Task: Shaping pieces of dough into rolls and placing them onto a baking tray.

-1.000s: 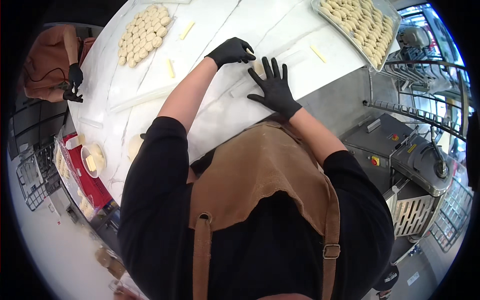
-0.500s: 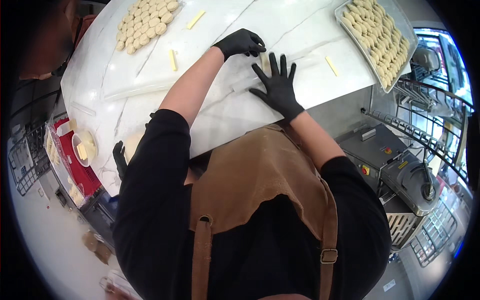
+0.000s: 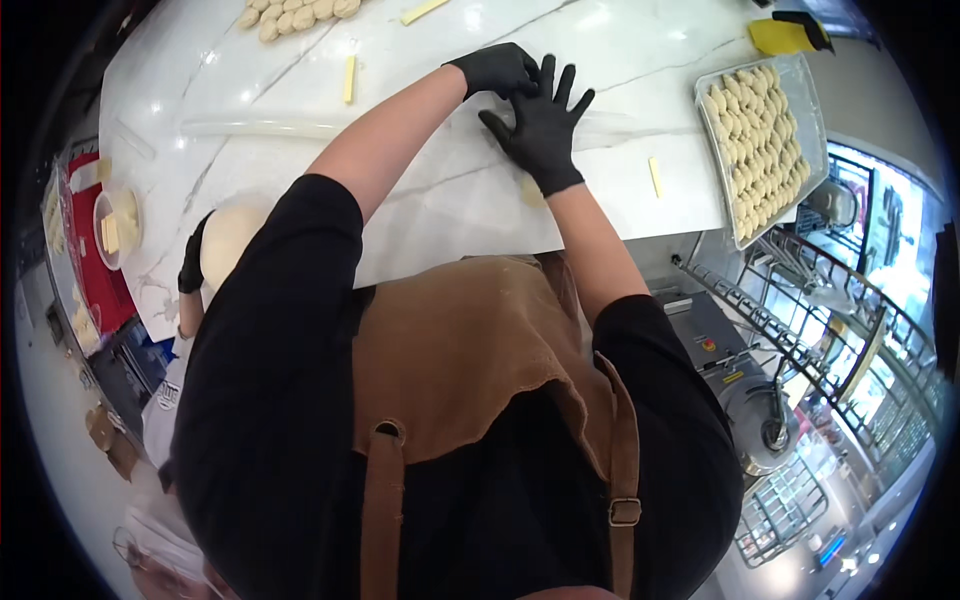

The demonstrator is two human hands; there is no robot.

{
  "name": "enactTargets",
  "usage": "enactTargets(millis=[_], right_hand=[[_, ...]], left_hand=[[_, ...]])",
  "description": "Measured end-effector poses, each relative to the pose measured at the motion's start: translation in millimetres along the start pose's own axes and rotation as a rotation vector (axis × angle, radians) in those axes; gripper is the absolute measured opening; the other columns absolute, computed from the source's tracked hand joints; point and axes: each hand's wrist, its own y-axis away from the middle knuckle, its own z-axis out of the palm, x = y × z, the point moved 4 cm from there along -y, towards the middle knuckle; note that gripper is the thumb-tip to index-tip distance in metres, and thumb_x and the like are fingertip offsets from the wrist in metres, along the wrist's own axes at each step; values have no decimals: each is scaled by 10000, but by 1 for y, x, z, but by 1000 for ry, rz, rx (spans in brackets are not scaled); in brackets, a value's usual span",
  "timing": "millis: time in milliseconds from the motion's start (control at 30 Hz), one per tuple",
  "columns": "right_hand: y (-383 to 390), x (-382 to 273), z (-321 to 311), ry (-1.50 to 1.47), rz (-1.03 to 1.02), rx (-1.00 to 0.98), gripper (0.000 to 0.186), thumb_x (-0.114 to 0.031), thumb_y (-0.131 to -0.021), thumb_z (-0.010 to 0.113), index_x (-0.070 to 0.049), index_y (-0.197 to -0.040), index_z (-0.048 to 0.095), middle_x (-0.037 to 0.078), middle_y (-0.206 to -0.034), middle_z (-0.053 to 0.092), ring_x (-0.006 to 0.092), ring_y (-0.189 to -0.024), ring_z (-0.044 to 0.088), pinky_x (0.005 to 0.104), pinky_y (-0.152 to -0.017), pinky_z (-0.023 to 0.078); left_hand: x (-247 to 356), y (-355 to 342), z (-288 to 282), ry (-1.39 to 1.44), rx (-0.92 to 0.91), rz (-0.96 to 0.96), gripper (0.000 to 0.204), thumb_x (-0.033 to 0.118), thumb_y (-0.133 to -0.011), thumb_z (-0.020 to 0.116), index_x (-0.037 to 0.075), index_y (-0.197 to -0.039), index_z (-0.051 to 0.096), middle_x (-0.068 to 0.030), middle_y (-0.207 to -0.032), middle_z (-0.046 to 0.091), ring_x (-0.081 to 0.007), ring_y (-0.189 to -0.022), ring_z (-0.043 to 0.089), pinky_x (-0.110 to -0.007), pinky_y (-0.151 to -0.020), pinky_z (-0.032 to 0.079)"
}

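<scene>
My left hand (image 3: 498, 72), in a black glove, has its fingers bent inward against the fingers of my right hand. Whatever it pinches, if anything, is hidden. My right hand (image 3: 545, 128), also gloved in black, lies over the marble tabletop (image 3: 440, 215) with its fingers spread. Beside its wrist shows a pale yellowish piece (image 3: 531, 190), partly covered. A long translucent rod (image 3: 260, 127) runs along the table and passes behind my left forearm. Thin pale yellow sticks (image 3: 350, 80) lie about, one stick (image 3: 655, 177) to the right of my right hand.
A tray (image 3: 742, 240) of shaped dough pieces stands at the right; dough balls (image 3: 300, 14) cluster at upper left. Another person's gloved hand (image 3: 192, 262) touches a large dough mass (image 3: 225, 245). A bowl (image 3: 130, 215) holds yellow sticks. A yellow item (image 3: 778, 38) sits by a black glove.
The view has shifted. My left hand has come against my right fingers, and my right hand has moved away from the table's near edge. A yellow item has appeared at upper right.
</scene>
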Motion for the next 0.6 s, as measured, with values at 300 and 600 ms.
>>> enactTargets(millis=[300,600], right_hand=[[84,-9,11,-52,9,-75,770,-678,-923,584,-282,-1575,484,289,-1700,193,629,-1512,165,879,-1059,130],[46,-8,9,-61,28,-60,760,-645,-932,598,-283,-1588,468,317,-1699,152,632,-1519,135,883,-1058,130]], left_hand=[[-15,2,-16,39,5,-20,199,107,-835,770,28,-1014,797,-41,-772,731,-139,-600,612,-270,-630,519],[-6,-12,-34,-47,-40,13,151,129,-808,754,20,-901,799,-34,-746,712,-145,-602,587,-283,-627,502]])
